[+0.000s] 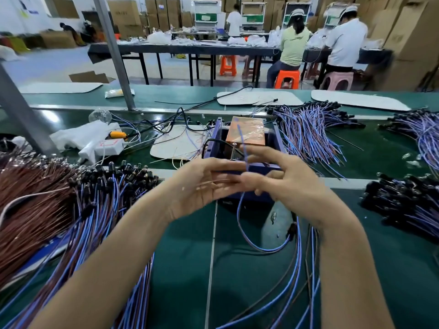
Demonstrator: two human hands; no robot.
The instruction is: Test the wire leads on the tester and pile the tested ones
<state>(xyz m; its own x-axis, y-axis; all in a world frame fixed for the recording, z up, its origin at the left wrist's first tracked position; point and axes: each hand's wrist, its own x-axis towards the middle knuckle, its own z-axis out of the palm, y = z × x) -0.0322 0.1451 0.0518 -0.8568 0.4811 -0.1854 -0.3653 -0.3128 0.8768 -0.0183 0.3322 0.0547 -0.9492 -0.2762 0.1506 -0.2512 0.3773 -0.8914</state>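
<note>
Closest to me, long blue and brown wires fan across the green table point(185, 269) on both sides of the person's bare forearms. A dense heap of leads point(95, 210) with black caps and coppery ends lies just left of the left arm.

One wire lead point(261, 249) loops over the table under the right wrist and rises into the hands, which meet just in front of the tester. The left hand point(202, 184) is released, its fingers nearly straight, with thin bare wire ends lying across them. The right hand point(285, 179) has its thumb and fingers curled round the lead, though blur softens the grip.

Just beyond the fingertips stands the tester point(244, 135), an orange-topped box in a blue frame. A white power strip point(111, 146) lies to its left. More leads lie heaped to its right point(306, 131) and nearer on the right point(403, 205). I cannot tell which heap is tested.

Far off, seated workers point(293, 43) face another table before stacked cartons.
</note>
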